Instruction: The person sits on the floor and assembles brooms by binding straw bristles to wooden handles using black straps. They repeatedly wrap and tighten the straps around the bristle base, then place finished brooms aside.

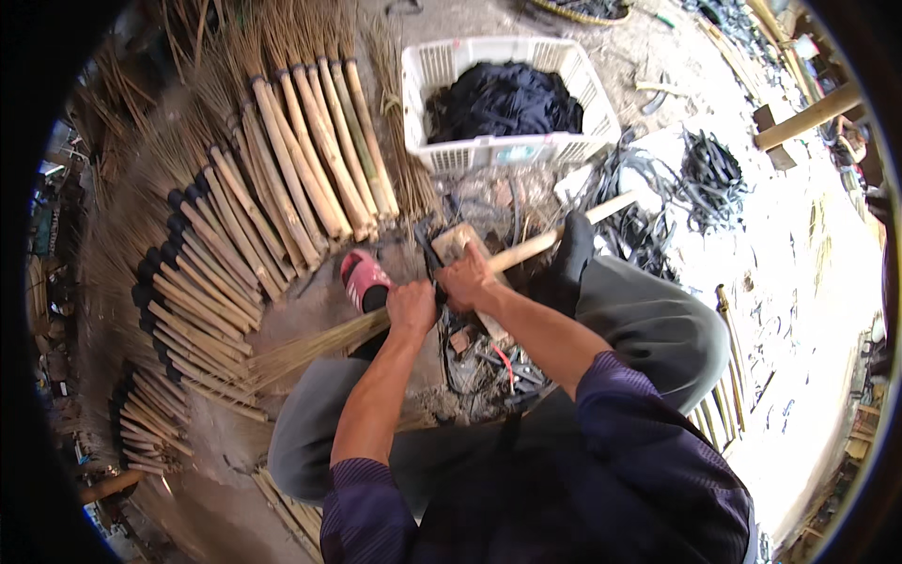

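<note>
A broom lies slantwise across my lap, its pale wooden handle [545, 246] running up to the right and its thin brown bristles [315, 350] trailing to the lower left. My left hand [412, 308] is closed in a fist round the bristle end, close to the join. Beside it, my right hand [467, 279] grips the broom where handle and bristles meet, its index finger lying forward. Black strip material shows between the two hands; how it is wrapped is hidden by my fingers. Below my right hand sits a wooden block [455, 242], partly covered.
Rows of brooms with pale handles [301, 155] fan out on the left. A white plastic basket [512, 150] of black strips [507, 101] stands ahead. More loose black strips [709, 179] lie at right. A pink slipper [365, 279] and dark sock [573, 258] flank my hands.
</note>
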Demonstrator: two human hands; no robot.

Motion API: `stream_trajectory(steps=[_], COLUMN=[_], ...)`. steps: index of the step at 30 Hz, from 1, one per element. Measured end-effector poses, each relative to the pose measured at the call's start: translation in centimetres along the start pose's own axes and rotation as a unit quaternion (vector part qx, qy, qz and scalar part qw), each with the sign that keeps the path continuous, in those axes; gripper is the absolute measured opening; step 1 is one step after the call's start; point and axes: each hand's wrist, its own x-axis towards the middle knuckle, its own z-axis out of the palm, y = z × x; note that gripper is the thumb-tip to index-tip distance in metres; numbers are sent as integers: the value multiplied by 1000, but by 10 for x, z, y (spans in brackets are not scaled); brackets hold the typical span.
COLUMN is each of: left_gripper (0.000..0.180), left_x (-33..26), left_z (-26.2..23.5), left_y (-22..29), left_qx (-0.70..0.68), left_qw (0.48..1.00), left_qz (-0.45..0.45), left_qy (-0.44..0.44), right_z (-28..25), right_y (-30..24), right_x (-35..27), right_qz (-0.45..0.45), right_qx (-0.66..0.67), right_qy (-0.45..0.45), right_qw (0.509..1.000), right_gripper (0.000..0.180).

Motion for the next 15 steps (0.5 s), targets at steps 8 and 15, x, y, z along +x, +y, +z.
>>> stream_trajectory(steps=[8,15], left_gripper=[41,47], left_x=[-10,-52], left_z=[-36,-224], left_y=[5,-85], left_qx=[85,73], left_qw=[995,994], left_qz=[-34,75], left_qy=[51,25], right_z=[-17,-29], right_y=[16,99], right_x=[-46,-93], right_qz=[68,223], right_qx=[21,75], right_qy=[146,234], right_qw=[987,943], right_gripper=[74,95])
